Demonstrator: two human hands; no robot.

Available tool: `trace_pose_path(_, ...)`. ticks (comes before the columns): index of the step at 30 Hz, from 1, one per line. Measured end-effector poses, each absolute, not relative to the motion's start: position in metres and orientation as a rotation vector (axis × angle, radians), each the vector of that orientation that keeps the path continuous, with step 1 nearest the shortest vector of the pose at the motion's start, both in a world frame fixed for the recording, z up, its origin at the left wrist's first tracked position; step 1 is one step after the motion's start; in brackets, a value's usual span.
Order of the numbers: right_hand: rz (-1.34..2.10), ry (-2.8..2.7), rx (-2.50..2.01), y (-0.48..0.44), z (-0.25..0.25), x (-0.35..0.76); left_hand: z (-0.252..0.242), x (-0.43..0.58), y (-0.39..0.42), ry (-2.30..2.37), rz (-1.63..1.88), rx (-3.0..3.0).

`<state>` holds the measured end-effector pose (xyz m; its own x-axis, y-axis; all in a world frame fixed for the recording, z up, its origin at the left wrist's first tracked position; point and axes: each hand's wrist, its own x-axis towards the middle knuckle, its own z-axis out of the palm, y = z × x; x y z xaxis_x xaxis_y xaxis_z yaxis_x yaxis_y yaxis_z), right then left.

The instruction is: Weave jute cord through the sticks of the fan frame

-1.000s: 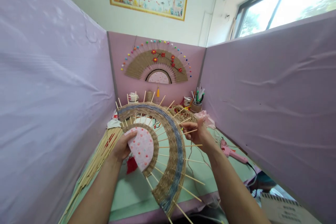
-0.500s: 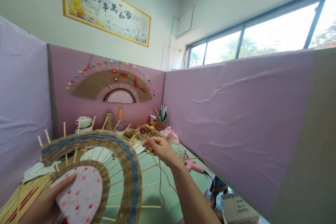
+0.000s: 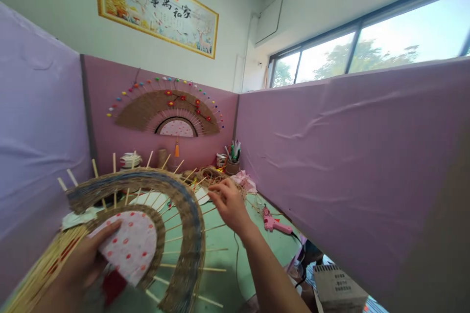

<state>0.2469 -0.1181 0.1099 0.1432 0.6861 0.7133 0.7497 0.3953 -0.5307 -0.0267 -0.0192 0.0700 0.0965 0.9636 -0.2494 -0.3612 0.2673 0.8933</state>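
A half-made fan [image 3: 193, 225] of woven twine and thin wooden sticks fills the lower left. It has a brown and blue woven band and a half-round centre [image 3: 137, 239] covered in pink dotted cloth. My left hand [image 3: 86, 259] grips that centre, thumb on top, the other fingers mostly hidden underneath. Beside the fan's outer right edge, close to the stick ends, is my right hand [image 3: 230, 205], its thumb and forefinger drawn together. A brown twine strand [image 3: 237, 254] hangs below this hand and appears to run up into the fingers, where the grip is partly hidden.
A pink glue gun [image 3: 275, 222] lies on the green table [image 3: 220, 281], right of my forearm. Behind stand a pen pot [image 3: 232, 166], a twine spool [image 3: 162, 158] and a white jar [image 3: 130, 160]. A finished fan [image 3: 147, 110] hangs on the pink partition.
The view has shifted, so the scene sits a little further right and higher. My right hand stays by the fan's rim, its fingers raised slightly. My left hand keeps its hold.
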Motion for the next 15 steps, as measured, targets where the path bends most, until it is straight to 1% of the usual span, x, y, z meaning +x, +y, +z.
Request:
trace_pose_path(2,0.031,-1.486,-1.257,-0.119,0.105,0.248,0.065,-0.030,-0.018,0.895,1.147,0.841)
trace_pose_path(8,0.411,-1.125,-1.076,-0.121,0.087,0.248,0.065,-0.033,-0.022,0.782,1.167,0.759)
trace_pose_path(11,0.508,-1.050,-1.012,-0.125,0.083,0.246,0.065,-0.032,-0.023,0.751,1.177,0.747)
trace_pose_path(15,0.549,-1.017,-0.986,-0.129,0.082,0.248,0.062,-0.032,-0.022,0.766,1.169,0.734)
